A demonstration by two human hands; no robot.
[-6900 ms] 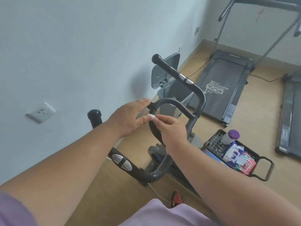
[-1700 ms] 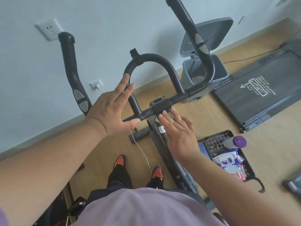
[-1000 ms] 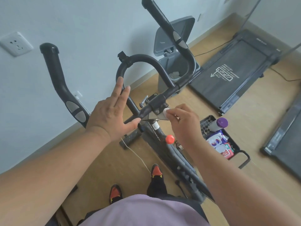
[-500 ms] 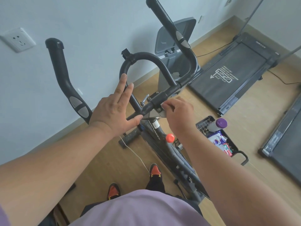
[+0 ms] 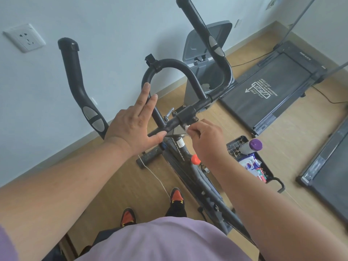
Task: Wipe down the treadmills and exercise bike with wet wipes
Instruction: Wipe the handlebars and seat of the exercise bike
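My left hand (image 5: 132, 125) lies flat, fingers straight, on the bike's (image 5: 169, 125) matte black tubular bar. My right hand (image 5: 205, 137) pinches a small white wipe (image 5: 186, 127), mostly hidden, against the clamp.

Views: one, head-worn, wide-angle.
Facing: forward and steeply down over the exercise bike (image 5: 188, 117) handlebars at frame centre.
Nearness: close; forearms fill the lower frame.
Reach: wall upper left, treadmill (image 5: 273, 91) upper right.

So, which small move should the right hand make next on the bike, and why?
Probably rub the wipe along the crossbar toward the left hand. The right hand pinches it at the middle clamp, while the left hand steadies the bar.
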